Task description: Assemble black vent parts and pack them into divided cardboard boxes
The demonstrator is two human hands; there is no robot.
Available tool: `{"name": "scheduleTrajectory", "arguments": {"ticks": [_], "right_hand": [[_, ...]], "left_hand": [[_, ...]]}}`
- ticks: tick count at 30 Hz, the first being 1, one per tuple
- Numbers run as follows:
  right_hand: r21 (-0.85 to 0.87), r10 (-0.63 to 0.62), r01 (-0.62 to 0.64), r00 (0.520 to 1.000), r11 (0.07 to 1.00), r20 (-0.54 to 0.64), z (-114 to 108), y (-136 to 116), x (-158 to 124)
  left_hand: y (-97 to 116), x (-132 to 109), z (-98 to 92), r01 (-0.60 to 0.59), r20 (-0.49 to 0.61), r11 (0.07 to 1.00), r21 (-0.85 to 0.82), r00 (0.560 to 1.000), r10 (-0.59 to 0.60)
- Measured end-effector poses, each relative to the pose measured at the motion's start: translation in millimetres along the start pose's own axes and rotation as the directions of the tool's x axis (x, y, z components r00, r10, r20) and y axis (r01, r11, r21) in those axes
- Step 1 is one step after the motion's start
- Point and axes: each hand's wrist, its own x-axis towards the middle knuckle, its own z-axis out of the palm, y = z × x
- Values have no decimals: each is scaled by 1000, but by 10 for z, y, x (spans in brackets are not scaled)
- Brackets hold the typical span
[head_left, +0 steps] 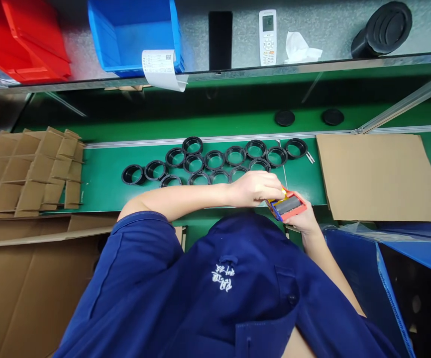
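My right hand (302, 218) grips a small open box (300, 206) from beneath and the side. Red, blue and yellow show on the box, and a dark grey piece lies inside. My left hand (257, 189) is closed at the box's left end, its fingertips against a yellow part. What those fingers pinch is hidden. Beyond my left forearm several black rings (214, 160) lie on the green work surface (144, 199), some touching one another. The nearest ones are partly covered by my arm. Two small silvery pins (310, 157) lie beside the rightmost ring.
Cardboard dividers (32, 169) stand at left above an open carton (44, 283). A cardboard sheet (383, 176) lies at right, above a blue box (365, 263). Two black discs (284, 118) lie farther back. The raised shelf holds a blue bin (137, 40), red bin (36, 44) and remote (268, 37).
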Motion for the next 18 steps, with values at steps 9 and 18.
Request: {"name": "scheduleTrajectory", "arguments": {"ticks": [9, 18], "right_hand": [[-248, -114, 101, 993, 963, -38, 4, -64, 78], [-408, -163, 89, 975, 909, -150, -8, -15, 126]], "left_hand": [[247, 299, -167, 304, -2, 952, -10, 953, -304], [179, 735, -260, 619, 69, 754, -221, 781, -621]]}}
